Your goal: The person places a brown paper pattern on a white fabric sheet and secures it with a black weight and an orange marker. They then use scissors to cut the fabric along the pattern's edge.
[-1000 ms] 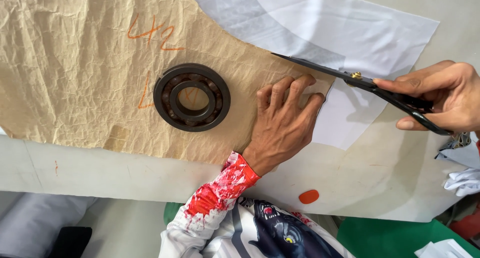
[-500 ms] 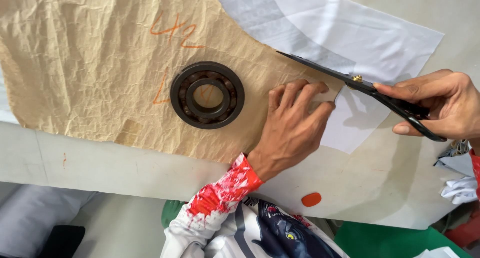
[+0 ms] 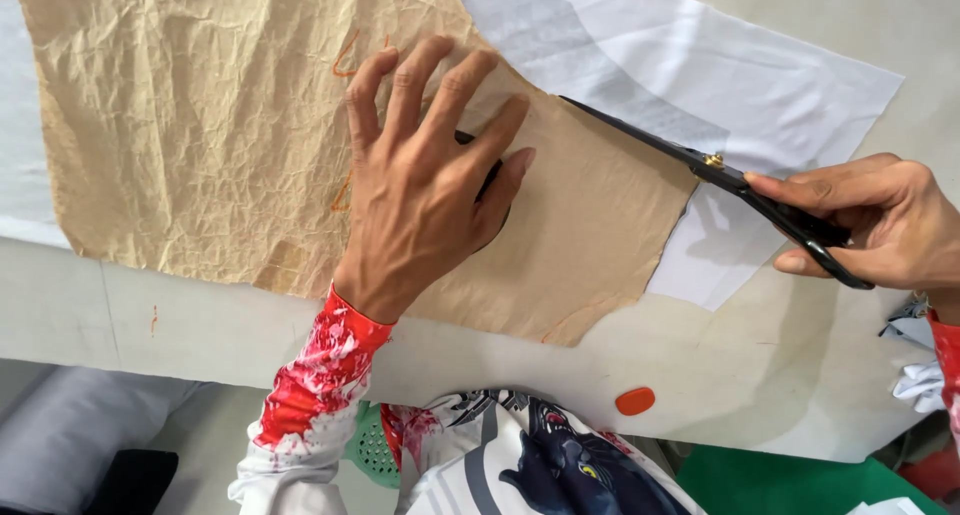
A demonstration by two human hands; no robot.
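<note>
Large black scissors [image 3: 700, 160] are held in the right hand [image 3: 870, 220], grip pinched shut around the handles at the right edge of the counter [image 3: 760, 375]. Long axis runs diagonally, handles lower right, blade tips pointing upper left along the edge of the crumpled brown paper pattern [image 3: 200, 125]; whether the blades are parted cannot be told. Scissors judged stiff, metal and fairly heavy, best taken by the handle loops, never the blades. The pattern lies flat over white fabric [image 3: 720, 65], both judged light, limp and easily shifted, so they are pinned from above rather than gripped. The left hand [image 3: 425, 190] is laid flat on the pattern, fingers spread, nothing pinched, palm over a dark round object [image 3: 490, 180] that is mostly hidden. An orange oval piece [image 3: 635, 401] sits near the counter's front edge, well apart from both hands
</note>
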